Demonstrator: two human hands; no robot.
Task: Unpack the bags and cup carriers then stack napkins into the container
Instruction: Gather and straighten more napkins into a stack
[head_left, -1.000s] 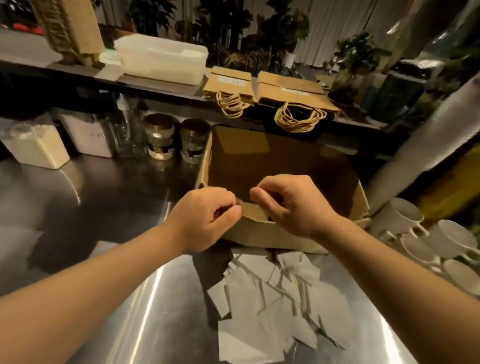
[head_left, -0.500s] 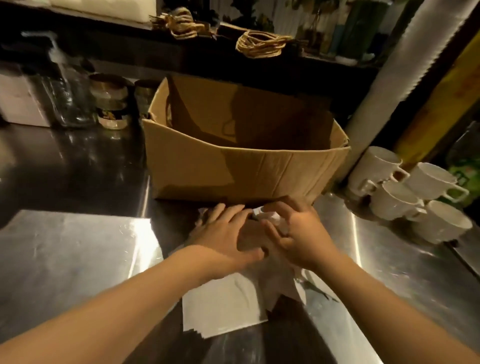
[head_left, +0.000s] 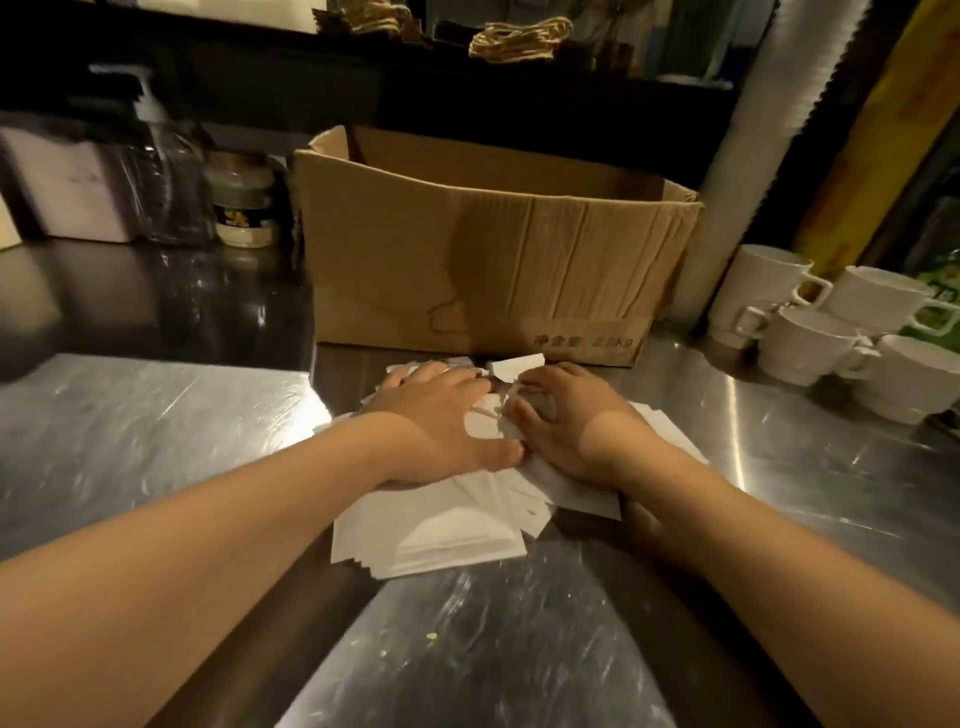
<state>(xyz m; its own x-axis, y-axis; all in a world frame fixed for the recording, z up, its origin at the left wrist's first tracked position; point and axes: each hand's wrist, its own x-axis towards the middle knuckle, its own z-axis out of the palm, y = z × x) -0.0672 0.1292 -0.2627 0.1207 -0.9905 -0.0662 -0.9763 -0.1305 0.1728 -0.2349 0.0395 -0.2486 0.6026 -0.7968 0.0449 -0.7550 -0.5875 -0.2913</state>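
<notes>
A loose pile of white napkins (head_left: 441, 530) lies on the steel counter (head_left: 156, 447), just in front of an open brown cardboard box (head_left: 483, 270). My left hand (head_left: 441, 415) rests flat on the left of the pile, fingers spread and pressing down. Beside it, my right hand (head_left: 576, 421) has its fingers bent into the napkins at the pile's far right, and a napkin corner sticks up between the two hands. The box's inside is hidden from this low angle. Brown paper bags with twisted handles (head_left: 519, 39) lie on the dark shelf behind.
Several white cups (head_left: 810, 338) are stacked on the counter to the right of the box. A tall white ribbed column (head_left: 758, 130) stands behind them. Left of the box are a jar (head_left: 241, 208), a clear pump bottle (head_left: 166, 176) and a white container (head_left: 67, 192).
Both hands came down from the box's near rim onto the napkin pile and now gather it together. My view has dropped lower and closer to the counter.
</notes>
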